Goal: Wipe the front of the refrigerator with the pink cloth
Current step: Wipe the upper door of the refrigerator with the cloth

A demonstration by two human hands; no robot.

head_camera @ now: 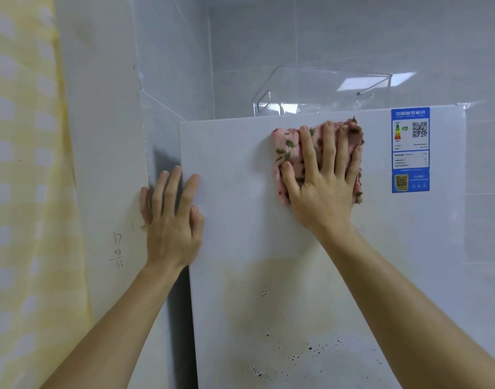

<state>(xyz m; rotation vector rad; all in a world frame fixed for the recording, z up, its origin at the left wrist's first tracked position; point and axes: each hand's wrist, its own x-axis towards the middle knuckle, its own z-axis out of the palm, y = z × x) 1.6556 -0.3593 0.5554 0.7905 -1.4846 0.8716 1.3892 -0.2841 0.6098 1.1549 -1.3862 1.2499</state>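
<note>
Step, head view: wiping is under way on the upper part of the refrigerator [240, 169] front, by my judgement early in the job
Pink cloth [286, 144]: flat against the door just under its top edge, toward the top right corner, just left of the blue energy label [410, 150]
Right hand [322, 175]: fingers straight and spread, palm pressing the cloth to the door, not curled round it
Left hand [170, 220]: fingers apart and relaxed, lying over the door's left edge, holding nothing, likely steadying
Dirt: a yellowish stain [271, 287] and dark specks [311, 350] lie lower on the door, well below the cloth
Next move: probably slide the cloth down toward the stain with firm, even pressure, and keep clear of the label's edge so it does not lift
</note>
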